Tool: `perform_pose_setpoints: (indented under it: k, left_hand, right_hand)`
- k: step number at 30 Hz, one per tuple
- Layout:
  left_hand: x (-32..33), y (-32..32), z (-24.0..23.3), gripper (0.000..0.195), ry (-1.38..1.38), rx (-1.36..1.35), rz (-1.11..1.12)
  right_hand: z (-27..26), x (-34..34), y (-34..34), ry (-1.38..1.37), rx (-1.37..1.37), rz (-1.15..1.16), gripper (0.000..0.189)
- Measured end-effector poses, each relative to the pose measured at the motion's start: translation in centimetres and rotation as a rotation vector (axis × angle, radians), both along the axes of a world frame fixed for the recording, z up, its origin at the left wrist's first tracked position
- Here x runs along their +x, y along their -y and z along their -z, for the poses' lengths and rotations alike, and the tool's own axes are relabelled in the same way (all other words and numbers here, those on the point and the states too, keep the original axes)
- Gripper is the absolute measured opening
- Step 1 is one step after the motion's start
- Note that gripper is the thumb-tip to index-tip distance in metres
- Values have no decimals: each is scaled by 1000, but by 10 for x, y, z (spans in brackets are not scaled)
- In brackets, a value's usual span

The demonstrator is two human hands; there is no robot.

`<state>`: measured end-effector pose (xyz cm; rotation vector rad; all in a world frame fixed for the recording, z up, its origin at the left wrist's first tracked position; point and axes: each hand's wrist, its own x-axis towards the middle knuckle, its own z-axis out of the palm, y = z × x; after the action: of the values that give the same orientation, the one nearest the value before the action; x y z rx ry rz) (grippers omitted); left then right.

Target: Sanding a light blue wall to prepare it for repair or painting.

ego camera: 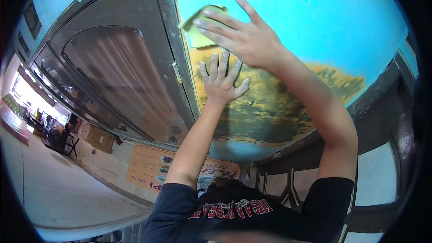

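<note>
My right hand (pixel 249 40) lies over a bent yellow sheet (pixel 202 37), probably sandpaper, and holds it against a painted wall (pixel 324 17). Its fingers point left, with one finger raised off the sheet. Just below, my left hand (pixel 221 82) rests on the wall with spread fingers and nothing in it. Pale dust coats the fingertips of both hands. Around the left hand, the turquoise paint gives way to a mottled yellow-and-dark patch (pixel 270 108). The sheet sits at the wall's left edge, beside a dark door frame (pixel 180 40).
A dark door with a curtained glass panel (pixel 125 84) stands left, its hinge (pixel 177 73) near the wall edge. Dark framed woodwork (pixel 378 121) is at right. Below are an orange printed banner (pixel 145 165) and a tan plastic stool (pixel 98 136). A person (pixel 72 123) is far left.
</note>
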<state>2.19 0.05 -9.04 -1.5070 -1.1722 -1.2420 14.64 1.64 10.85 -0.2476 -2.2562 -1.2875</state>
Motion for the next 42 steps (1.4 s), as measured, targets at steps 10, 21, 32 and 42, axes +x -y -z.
perform_pose_setpoints:
  k: [10, 21, 32, 42]
  left_hand:
    - [0, 0, -2, 70, -23, 8, 7]
    - [-3, -2, 2, 68, -17, -3, 1]
    - [-1, -1, 1, 68, 12, 10, 3]
    - [-2, 4, 2, 65, 22, -5, 16]
  right_hand:
    - [-12, 20, 3, -138, 13, 65, 58]
    - [0, -3, 1, -94, 18, 25, 56]
    - [-16, -9, 1, -29, 8, -70, 53]
    - [-15, -3, 6, -59, 25, -28, 50]
